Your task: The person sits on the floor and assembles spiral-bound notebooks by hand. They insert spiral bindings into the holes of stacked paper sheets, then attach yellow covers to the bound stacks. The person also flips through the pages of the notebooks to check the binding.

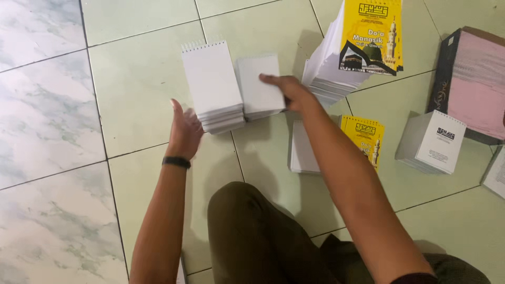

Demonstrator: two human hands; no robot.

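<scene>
Pressing my right hand (288,90) flat on the smaller white stack (259,87), I keep my left hand (184,131) open, empty, just left of the spiral-bound stack (213,84). Two white stacks touch, long axes pointing away from me; three more stacks lie right.

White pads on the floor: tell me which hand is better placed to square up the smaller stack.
Probably the right hand: it already rests on the smaller stack. The left hand is open beside the spiral-bound stack, apart from it.
</scene>
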